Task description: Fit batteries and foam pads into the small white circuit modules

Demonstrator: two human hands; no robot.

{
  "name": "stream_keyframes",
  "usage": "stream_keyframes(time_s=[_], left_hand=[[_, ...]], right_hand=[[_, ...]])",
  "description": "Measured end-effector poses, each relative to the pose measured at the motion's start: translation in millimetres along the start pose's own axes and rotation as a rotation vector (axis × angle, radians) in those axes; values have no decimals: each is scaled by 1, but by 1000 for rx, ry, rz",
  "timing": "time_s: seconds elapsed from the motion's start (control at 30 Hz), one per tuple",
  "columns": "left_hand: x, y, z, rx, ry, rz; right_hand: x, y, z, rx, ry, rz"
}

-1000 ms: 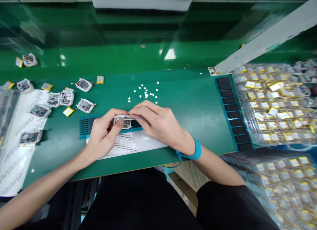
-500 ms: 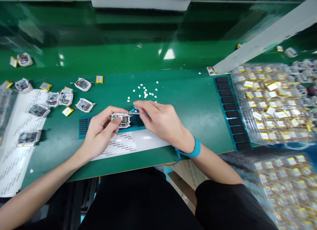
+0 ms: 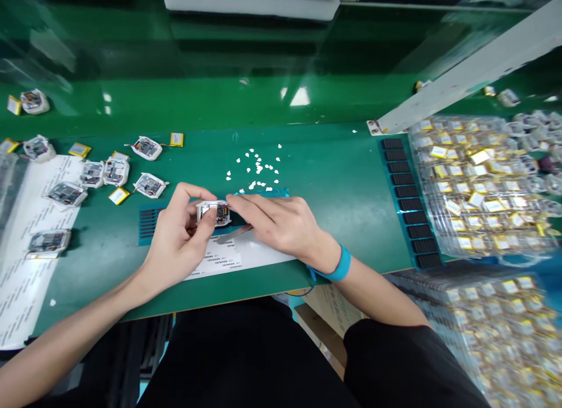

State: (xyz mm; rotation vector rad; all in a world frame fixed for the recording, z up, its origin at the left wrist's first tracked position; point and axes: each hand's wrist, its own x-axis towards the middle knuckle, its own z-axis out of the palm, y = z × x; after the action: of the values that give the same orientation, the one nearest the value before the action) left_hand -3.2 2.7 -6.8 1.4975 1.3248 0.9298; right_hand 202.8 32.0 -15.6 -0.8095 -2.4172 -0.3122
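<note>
My left hand (image 3: 178,241) pinches a small white device shell with a bare circuit board (image 3: 213,212) just above the green bench. My right hand (image 3: 276,223) lies beside it on the right, its forefinger tip touching the shell's right edge. Grey metal tweezers (image 3: 233,235) stick out from under that hand's fingers, pointing down-left over a white label sheet (image 3: 259,253). The right wrist wears a blue strap (image 3: 340,266). Under the hands lies a blue strip of black pads (image 3: 151,220).
Several similar shells with yellow batteries (image 3: 109,174) lie at the left, some on a long printed sheet (image 3: 26,261). Small white scraps (image 3: 259,165) are scattered behind the hands. Clear trays of yellow-labelled parts (image 3: 478,185) fill the right, next to another black-pad strip (image 3: 408,203).
My right hand dropped from a raised pinch at the shell's top edge to rest low beside it, with the tweezers now pointing down-left. The left hand kept hold of the shell.
</note>
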Motion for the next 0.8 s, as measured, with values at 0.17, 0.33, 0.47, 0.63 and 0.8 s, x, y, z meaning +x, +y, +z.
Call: stream_keyframes(time_s=[0.17,0.33,0.47,0.63,0.8], left_hand=[[-5,-3,7,6,-13,38],[-12,-2,8,171,126,180],[-13,6,3,291,212,319],[-9,5,-2,236,200,318],[-10,-4,0,236,114,351]], right_hand=[[-3,-7,3,94,-71,0],[-4,-13,6,71,-160,45],[-4,-17,11,166,-165,55],[3,-13,6,543,-76,343],[12,-11,-3,944,-38,521]])
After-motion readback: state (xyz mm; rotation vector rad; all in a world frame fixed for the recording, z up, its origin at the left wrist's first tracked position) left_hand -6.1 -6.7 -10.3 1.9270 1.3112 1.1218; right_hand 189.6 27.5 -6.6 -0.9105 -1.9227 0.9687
